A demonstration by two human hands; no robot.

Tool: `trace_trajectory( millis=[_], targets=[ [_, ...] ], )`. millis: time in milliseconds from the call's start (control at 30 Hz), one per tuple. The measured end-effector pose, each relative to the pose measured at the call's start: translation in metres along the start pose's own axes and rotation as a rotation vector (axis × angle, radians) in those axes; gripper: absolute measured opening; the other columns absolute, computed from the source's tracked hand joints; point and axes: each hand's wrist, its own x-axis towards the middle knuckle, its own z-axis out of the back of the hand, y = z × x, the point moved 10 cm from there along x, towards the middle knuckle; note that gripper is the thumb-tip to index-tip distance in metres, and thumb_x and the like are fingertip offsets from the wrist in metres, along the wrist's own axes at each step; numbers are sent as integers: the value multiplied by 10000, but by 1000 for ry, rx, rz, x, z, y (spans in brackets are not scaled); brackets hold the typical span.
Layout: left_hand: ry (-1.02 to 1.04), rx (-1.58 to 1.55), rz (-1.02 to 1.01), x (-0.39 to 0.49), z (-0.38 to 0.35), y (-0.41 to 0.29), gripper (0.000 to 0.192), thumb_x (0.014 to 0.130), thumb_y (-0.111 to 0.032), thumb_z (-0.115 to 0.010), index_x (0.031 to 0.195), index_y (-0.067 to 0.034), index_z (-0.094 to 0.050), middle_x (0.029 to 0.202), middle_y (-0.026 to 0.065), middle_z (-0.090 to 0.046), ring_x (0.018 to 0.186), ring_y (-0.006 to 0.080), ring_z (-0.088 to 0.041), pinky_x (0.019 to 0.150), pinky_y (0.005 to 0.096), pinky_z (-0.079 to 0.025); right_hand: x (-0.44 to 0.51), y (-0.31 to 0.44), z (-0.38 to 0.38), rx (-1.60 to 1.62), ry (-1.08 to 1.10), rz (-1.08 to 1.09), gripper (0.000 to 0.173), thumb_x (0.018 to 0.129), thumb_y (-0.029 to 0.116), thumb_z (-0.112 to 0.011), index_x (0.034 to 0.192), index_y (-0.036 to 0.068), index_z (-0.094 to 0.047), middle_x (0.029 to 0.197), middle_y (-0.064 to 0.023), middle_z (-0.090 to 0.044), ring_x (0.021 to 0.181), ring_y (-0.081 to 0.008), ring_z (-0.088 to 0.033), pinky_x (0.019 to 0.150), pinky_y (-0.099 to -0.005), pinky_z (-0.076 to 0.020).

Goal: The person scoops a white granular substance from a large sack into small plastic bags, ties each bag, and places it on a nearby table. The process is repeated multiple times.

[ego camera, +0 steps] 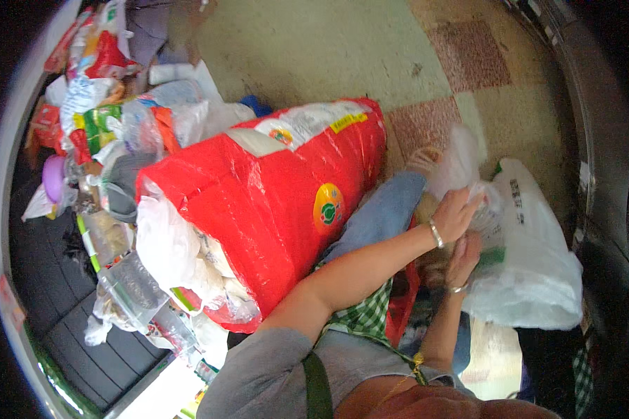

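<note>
My left hand (455,216), with a bracelet at its wrist, lies against crumpled clear plastic (486,209); blur hides whether its fingers grip it. Just below, my right hand (464,255) is raised beside a large white plastic sack (537,262) with dark print and a green patch. A blurred translucent plastic bag (455,162) is above my left hand. Across the middle lies a big red plastic sack (272,204), its mouth towards the lower left, stuffed with white plastic bags (167,235). Another red bag (404,298) shows partly behind my forearms.
A heap of mixed plastic packaging (136,120) spreads along the left, over a dark ribbed surface (47,272). A purple round lid or dish (53,179) lies in it. The tiled floor (314,52) extends above the sacks. A dark curved edge (571,105) runs down the right.
</note>
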Motion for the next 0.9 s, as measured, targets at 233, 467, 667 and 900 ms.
trace_trajectory(
  millis=[233,467,667,900],
  targets=[
    [-47,-44,80,13,-2,23,264,890,-211,-389,816,-20,-557,686,120,-553,680,204,-532,663,312,-409,6,-31,-36,-91,45,95,302,721,268,-531,924,45,-547,935,-166,-537,932,-354,-449,876,-480,-301],
    [-192,24,-102,25,-6,-14,347,900,-295,-355,751,-41,-538,570,4,-417,554,120,-398,534,284,-343,-9,-24,3,-316,109,49,169,693,141,-530,836,52,-552,917,-161,-540,924,-358,-472,941,-492,-274],
    [-214,87,-156,-16,-22,-62,375,901,-290,-327,737,-33,-544,593,36,-444,578,146,-431,575,301,-364,-33,10,67,5,63,186,52,749,42,-484,773,-5,-480,791,-204,-465,785,-385,-437,702,-449,-365],
    [-35,-95,-196,-53,-58,-147,361,896,-283,-354,730,-33,-554,600,18,-467,573,119,-428,558,273,-355,-73,61,140,-77,-72,286,94,765,66,-517,732,10,-450,738,-178,-440,710,-364,-439,624,-425,-367]
  ],
)
